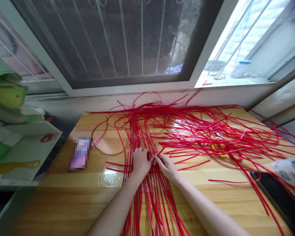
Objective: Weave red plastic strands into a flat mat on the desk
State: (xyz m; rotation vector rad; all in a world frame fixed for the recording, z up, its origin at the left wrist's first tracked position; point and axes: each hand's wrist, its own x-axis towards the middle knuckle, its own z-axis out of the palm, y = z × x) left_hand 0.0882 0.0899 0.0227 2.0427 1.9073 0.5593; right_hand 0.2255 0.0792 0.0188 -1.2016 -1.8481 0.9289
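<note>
As both bare hands come together over the middle of the wooden bench [71,196], here are the long red strands [159,193] running right beneath them, lined up side by side from the near edge toward the wall. The left hand [141,163] lies across them, back of the hand up, thumb and forefinger drawn narrow, pinching among the strands. In from the other side comes the right hand [166,166], its fingers also narrow, the tips closed on a strand right beside the left thumb; exactly which strand each one grips is too small to tell.

Beyond the hands, the strands crowd into a dense tangle [157,111] along the wall, and a wide loose spread [204,131] fans off to the right, part of it lying over a yellow-handled tool [218,150]. Two short ends poke out left of the left hand, near a shiny clear patch [110,178] on the wood. Out on the left sits a blurred pink and purple item [80,154]; over at the right edge, a dark phone [279,196] lies partly under strands, just beside a white rounded object [288,170]. Behind it all, the barred window [132,91].
</note>
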